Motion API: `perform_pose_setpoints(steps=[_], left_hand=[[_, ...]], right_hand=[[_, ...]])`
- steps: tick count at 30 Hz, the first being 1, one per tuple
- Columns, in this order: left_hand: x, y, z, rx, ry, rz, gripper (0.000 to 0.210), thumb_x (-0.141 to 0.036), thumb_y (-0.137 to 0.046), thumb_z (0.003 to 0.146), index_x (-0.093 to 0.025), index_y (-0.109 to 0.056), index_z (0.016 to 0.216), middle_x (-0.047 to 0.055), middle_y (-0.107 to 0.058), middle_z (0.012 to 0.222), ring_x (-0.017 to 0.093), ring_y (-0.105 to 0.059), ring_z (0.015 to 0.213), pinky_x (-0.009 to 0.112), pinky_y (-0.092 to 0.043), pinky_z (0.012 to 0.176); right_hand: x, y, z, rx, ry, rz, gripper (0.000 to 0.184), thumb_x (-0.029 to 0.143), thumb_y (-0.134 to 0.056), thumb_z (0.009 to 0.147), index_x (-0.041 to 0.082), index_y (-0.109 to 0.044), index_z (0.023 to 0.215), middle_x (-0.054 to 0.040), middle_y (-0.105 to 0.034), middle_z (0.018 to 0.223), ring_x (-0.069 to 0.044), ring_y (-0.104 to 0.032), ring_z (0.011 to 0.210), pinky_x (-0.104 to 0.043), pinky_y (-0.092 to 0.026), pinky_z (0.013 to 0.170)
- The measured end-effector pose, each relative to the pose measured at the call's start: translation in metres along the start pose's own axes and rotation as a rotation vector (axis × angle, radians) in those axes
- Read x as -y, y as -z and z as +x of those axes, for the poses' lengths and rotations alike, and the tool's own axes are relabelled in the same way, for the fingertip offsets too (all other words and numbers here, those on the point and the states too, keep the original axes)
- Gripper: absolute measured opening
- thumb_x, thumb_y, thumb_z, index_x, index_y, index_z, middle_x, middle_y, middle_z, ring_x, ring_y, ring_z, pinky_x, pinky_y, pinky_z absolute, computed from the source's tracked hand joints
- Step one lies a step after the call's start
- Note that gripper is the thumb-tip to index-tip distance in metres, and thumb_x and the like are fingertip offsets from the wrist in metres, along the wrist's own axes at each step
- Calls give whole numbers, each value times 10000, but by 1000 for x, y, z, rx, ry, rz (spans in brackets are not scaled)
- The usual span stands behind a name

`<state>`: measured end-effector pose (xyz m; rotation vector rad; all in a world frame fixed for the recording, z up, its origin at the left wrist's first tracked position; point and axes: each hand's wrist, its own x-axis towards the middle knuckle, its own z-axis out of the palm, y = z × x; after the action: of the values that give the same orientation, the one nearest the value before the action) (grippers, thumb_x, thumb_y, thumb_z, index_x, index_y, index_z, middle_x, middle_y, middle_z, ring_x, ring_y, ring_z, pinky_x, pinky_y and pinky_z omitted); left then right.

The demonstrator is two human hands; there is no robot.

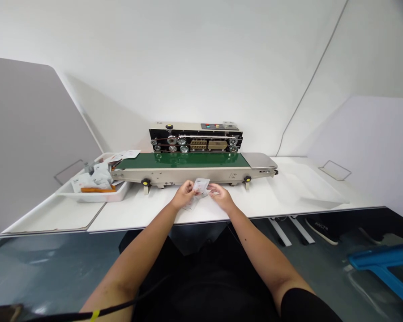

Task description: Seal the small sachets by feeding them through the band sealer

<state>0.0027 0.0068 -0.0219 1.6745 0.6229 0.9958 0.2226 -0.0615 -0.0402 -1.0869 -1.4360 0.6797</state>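
My left hand [184,195] pinches a small clear plastic bag [201,184] with faint printing, held just above the white table in front of the machine. At the bag's right side, my right hand [221,197] has its thumb and fingers closed about the edge. Another clear plastic bag [190,205] lies on the table below my left hand, partly covered by it. What the bags contain is too small to make out. Just beyond my hands stands a band sealing machine [196,138] with a green conveyor belt [195,160].
A white bin [121,193] full of packets, with an orange item [97,190], stands left of the conveyor. At the right lies a shallow white tray [317,197]. Panels flank the table [127,214]. A blue stool-like frame [386,264] and a shoe [322,230] are at lower right.
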Motion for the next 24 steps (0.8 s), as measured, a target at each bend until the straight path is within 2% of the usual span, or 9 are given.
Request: perform_pose_setpoints(steps=[4,6,8,10,12,15,18,21,24], left_hand=[[1,-4,-1,66,-31,0,511,-558,-807,748,-210,-439,820,-33,-650,746,148,-672,707,250,-522,663],[2,-5,-2,67,-48,19,480,-531,-809,758,-203,-463,821,-33,-645,740,146,-662,708,249,-513,667],[2,-4,-3,55,-67,46,429,-499,-794,790,-196,-495,845,-5,-676,806,157,-675,761,259,-516,696],[1,-2,-3,43,-83,77,378,-467,-776,820,-188,-529,881,46,-715,931,182,-693,862,280,-525,752],[-1,0,-4,33,-98,111,334,-437,-761,840,-183,-555,908,84,-727,1034,200,-695,937,296,-527,789],[-4,1,-6,25,-118,167,277,-398,-748,854,-180,-592,925,91,-734,1056,201,-689,933,296,-525,785],[-6,1,-7,27,-139,214,230,-371,-730,863,-182,-617,926,77,-740,1033,195,-682,908,292,-527,773],[-8,2,-8,30,-161,249,197,-362,-701,881,-183,-631,925,71,-741,1019,195,-683,900,293,-533,767],[-9,2,-9,31,-178,277,191,-363,-690,884,-182,-642,924,67,-744,1001,195,-686,879,293,-539,758]], right_hand=[[2,-12,1,48,-18,19,213,378,-723,800,198,-764,907,-55,-775,863,-210,-720,783,-315,-580,716],[6,-14,4,31,-24,35,212,395,-714,803,197,-760,862,-47,-767,795,-205,-716,709,-312,-579,670],[13,-7,14,-15,-25,50,243,424,-726,785,192,-752,854,-40,-748,731,-199,-702,634,-303,-570,605],[23,13,34,-113,-21,58,295,455,-725,780,181,-742,889,-29,-721,684,-182,-672,567,-291,-553,560],[38,45,62,-268,-12,55,367,470,-695,806,169,-725,1013,-21,-714,719,-152,-641,538,-274,-536,550],[58,105,109,-557,-7,26,455,425,-585,905,163,-628,1274,-34,-721,884,-110,-612,559,-243,-512,562],[70,154,142,-779,-59,-13,436,361,-523,969,137,-568,1341,-40,-700,914,-112,-618,591,-239,-509,574],[66,173,159,-855,-167,-28,361,320,-544,1004,117,-587,1299,-67,-692,982,-139,-665,699,-282,-558,657],[54,163,170,-804,-263,-14,331,339,-625,998,145,-613,1265,-94,-668,1170,-202,-689,943,-387,-596,814]])
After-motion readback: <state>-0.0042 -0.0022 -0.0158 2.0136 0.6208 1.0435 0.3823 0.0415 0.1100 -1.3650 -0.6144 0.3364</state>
